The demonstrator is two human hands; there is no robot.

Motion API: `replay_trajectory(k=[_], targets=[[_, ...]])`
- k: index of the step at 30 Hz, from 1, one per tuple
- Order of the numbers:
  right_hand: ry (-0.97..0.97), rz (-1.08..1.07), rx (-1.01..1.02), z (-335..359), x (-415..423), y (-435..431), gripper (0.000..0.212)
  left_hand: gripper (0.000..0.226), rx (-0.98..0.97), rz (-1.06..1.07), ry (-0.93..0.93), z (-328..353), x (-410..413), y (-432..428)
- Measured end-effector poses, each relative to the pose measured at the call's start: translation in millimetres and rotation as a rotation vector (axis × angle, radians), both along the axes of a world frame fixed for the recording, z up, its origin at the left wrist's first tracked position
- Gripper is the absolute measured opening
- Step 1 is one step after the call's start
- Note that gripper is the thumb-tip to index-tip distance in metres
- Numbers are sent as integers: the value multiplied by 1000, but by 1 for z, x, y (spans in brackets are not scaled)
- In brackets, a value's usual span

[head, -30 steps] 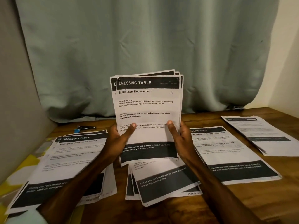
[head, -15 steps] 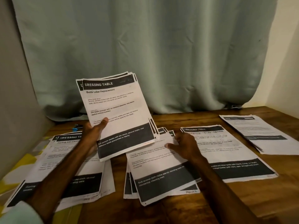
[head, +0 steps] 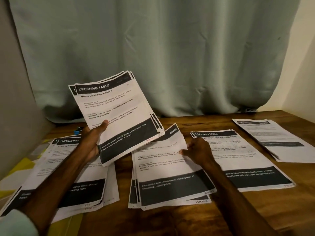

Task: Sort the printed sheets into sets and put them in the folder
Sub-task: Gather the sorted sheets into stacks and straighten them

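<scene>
Grips raised stack (head: pixel 117 109) in curled left hand (head: pixel 92 142); pinches middle pile's top sheet (head: pixel 162 160) with right hand (head: pixel 199 152). Has piles (head: pixel 242 160) spread on surface (head: pixel 187 222); has filed none, seemingly.

Pale green curtain (head: pixel 153 57), wooden table (head: pixel 255 215)

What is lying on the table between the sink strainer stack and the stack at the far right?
In the head view, one more Dressing Table stack lies flat there, the right hand covering its left edge.
</scene>
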State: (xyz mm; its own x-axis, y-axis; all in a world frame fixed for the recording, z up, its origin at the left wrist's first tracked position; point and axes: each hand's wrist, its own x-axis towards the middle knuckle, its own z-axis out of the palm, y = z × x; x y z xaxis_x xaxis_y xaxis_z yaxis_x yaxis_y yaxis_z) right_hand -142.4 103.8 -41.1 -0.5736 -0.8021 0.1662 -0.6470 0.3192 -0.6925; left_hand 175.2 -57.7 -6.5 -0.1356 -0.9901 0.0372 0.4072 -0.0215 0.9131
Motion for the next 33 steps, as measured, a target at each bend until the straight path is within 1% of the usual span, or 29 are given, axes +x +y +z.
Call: replay_trajectory(k=[1,3,8,11,13,18,24,27,31,33], targets=[[0,5,-25,2,0,1,14,36,6,-1,8,0,1,-1],[-60,15,-84,6,-2,2,16,40,19,4,18,1,1,0],[-451,-27,-335,12,-16,8,17,36,34,28,17,7,-1,4],[-628,-40,-380,16,-21,11,19,38,30,17,9,7,-1,6],[-687,-28,-403,19,-21,12,20,39,30,5,7,7,-2,6],[-733,-21,-419,21,-20,11,25,40,25,-18,4,8,0,6],[-730,-10,-410,21,-21,11,31,43,19,-15,-10,7,1,4],[-720,-14,-426,22,-20,11,26,41,7,-14,-14,4,3,1],[-717,-4,-433,22,-20,12,11,42,6,-14,-18,2,1,1],[-692,-6,-429,22,-19,12,12,40,13,-17,-12,2,0,2]])
